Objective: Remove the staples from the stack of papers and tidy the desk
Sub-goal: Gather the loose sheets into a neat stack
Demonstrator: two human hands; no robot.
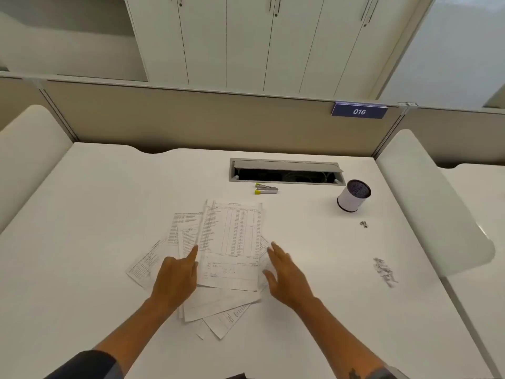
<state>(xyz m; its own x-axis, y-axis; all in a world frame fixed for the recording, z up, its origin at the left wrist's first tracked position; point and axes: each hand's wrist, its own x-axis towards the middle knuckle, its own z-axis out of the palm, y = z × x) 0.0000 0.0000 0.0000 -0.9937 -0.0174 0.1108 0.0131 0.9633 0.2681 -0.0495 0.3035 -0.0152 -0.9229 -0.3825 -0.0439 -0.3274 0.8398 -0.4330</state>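
Several printed sheets lie fanned in a loose, untidy pile, the papers (232,242), near the middle of the white table (95,214), with corners sticking out at the lower left and at the bottom. At the pile's left edge sits the left hand (175,280), fingers loosely curled and forefinger stretched forward, its tip touching the left edge of the top sheet; its grip pinches nothing. A dark sleeve (87,365) covers that forearm near the bottom edge. On the pile's right edge rests the right hand (287,277), palm down, fingers spread and extended, lying partly on the sheets and partly on the table, holding nothing. Behind the pile, apart from it, lies a small silver remover (266,189) with yellow tips, just in front of a cable hatch (285,170) whose lid stands open. Right of the hatch stands a white cup (353,196) with a dark mesh inside, tilted by the wide lens. Near it, toward the right, lie a couple of small metal bits (363,224). Further forward on the right, well apart from the pile, is a scattered heap of pulled staples (385,272). Above the partition hangs a blue sign (359,111) reading 016.
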